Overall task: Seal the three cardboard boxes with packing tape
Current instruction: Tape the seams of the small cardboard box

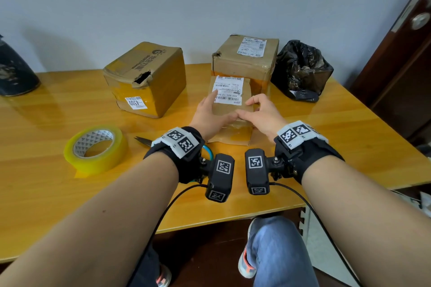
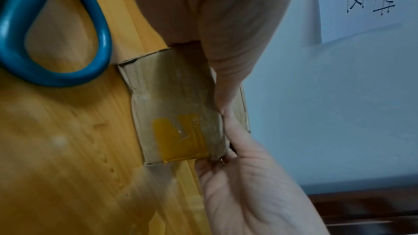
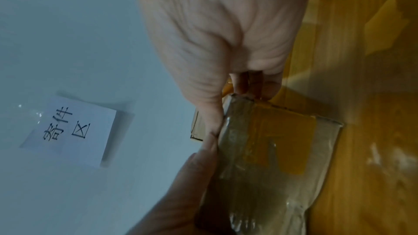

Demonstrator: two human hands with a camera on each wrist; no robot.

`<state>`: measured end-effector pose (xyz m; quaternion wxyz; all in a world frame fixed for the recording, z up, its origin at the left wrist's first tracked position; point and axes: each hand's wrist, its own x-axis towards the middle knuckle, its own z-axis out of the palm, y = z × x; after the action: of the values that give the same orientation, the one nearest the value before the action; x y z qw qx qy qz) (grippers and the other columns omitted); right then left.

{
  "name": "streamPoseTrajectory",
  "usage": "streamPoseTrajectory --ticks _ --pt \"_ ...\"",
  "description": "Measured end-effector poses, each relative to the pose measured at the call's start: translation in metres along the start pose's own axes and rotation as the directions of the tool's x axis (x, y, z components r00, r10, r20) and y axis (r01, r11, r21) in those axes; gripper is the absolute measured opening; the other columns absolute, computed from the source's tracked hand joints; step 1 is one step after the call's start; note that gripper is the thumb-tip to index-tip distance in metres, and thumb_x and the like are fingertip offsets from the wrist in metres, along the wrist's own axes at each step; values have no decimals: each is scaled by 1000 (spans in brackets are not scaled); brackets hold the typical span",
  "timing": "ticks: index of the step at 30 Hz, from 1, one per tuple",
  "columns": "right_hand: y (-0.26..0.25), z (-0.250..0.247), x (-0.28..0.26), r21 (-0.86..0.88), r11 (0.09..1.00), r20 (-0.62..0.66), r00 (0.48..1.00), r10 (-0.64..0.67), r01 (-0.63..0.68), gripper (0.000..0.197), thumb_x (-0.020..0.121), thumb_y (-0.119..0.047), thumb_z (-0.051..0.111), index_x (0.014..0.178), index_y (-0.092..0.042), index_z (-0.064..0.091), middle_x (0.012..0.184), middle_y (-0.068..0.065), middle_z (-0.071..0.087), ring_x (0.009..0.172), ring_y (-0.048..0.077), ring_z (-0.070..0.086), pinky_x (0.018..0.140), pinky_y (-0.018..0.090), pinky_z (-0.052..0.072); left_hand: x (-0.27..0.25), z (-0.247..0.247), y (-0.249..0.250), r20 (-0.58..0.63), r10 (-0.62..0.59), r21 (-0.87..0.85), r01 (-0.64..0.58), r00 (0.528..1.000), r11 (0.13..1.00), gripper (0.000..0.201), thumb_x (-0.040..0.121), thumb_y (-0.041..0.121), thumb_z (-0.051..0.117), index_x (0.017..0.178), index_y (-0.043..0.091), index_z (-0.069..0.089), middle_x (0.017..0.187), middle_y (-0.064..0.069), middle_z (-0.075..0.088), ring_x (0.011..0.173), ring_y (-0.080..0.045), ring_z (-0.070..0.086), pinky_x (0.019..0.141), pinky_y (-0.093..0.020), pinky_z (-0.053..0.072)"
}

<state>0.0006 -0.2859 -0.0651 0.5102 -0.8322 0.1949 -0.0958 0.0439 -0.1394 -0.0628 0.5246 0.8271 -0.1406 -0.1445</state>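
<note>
**Fingers on the small box at the table's middle**

Our fingers (image 1: 215, 96) of the left hand (image 1: 211, 114) lie nearly straight across the top of the small cardboard box (image 1: 233, 109), the index tip resting on its white shipping label (image 1: 228, 89). Our right hand (image 1: 261, 115) holds the same box from the right: its fingers curl over the far right edge while the thumb lies along the near top edge, where it meets the left thumb. The left wrist view shows the box's near side (image 2: 176, 113) with a patch of yellow tape (image 2: 178, 137) on it, and the right wrist view shows the same face (image 3: 271, 146) under glossy clear tape.

The small box stands on the wooden table (image 1: 58, 112), just in front of a taller cardboard box (image 1: 246, 60) with a label on top. To the left, well apart, sits a third cardboard box (image 1: 147, 77) with a torn hole at its upper edge. A roll of packing tape (image 1: 96, 148) lies flat near our left forearm, and scissors (image 1: 144, 140) with blue handles lie between the roll and our left wrist, partly hidden. A black plastic bag (image 1: 300, 70) sits just right of the taller box. A dark vessel (image 1: 14, 74) stands at the far left edge.
</note>
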Motion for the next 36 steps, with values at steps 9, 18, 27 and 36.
streamPoseTrajectory --ticks 9,18,27,36 --pt "-3 3 1 -32 999 -8 1000 4 -4 22 93 -28 59 108 -16 50 106 0 54 83 12 52 65 24 42 -3 -5 9 25 -73 -185 77 997 980 69 97 1 44 153 30 17 128 12 45 95 -15 59 90 -33 52" --pt "-9 7 -1 -178 984 -55 998 -14 4 33 90 -38 61 102 -15 41 99 2 52 73 13 47 54 25 31 -3 -5 6 2 -72 -105 72 997 992 60 102 13 39 153 29 11 145 5 40 101 -9 50 84 -25 46" --pt "-3 0 -6 -116 989 45 995 93 -87 59 76 -40 76 115 -18 37 114 -1 48 103 17 52 86 34 47 5 -10 -12 22 -221 -207 221 975 953 118 67 47 83 154 21 7 154 -5 32 134 -23 40 111 -41 36" --pt "-3 -3 -12 311 928 181 972 151 -203 24 84 2 66 98 -6 48 85 8 54 70 17 54 64 28 49 6 -11 -20 -78 -227 -177 211 971 961 89 75 50 75 144 13 32 135 -3 51 114 -19 54 97 -35 48"
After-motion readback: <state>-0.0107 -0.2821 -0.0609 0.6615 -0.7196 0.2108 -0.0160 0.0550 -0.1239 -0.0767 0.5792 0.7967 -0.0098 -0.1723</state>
